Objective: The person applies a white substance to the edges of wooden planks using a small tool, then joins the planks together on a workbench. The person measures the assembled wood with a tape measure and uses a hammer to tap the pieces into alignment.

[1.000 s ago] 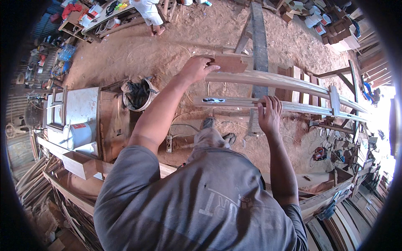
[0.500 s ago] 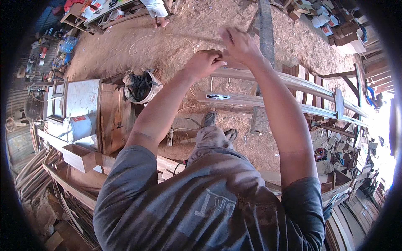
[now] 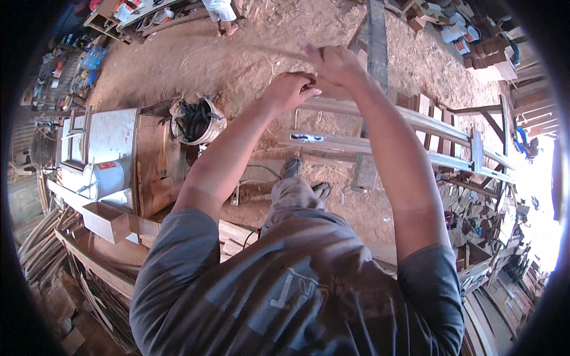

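Observation:
My left hand (image 3: 289,91) is ahead of me with its fingers curled in. Whatever it grips, if anything, is hidden by the fingers. Just to the right and slightly farther off is my right hand (image 3: 338,64), its fingertips smeared by motion and pointing left, so its hold cannot be made out. Close below both hands lies the left end of a long wooden rail (image 3: 409,118). A second, nearer rail (image 3: 344,143) runs alongside it, with a bright white-and-dark patch near its left end. A short crosspiece (image 3: 477,151) joins the rails at the right.
Left of my arms stands a bucket (image 3: 217,127) of dark material beside a wooden cabinet (image 3: 157,166). A white bucket (image 3: 110,178) and an open wooden box (image 3: 107,221) are farther left. A dark post (image 3: 377,47) rises beyond my right hand. At the far left, a person's legs (image 3: 222,16) show.
My right hand has dropped slightly toward me, and its fingers are still blurred. My left hand keeps its curled shape. The whole view has shifted a little.

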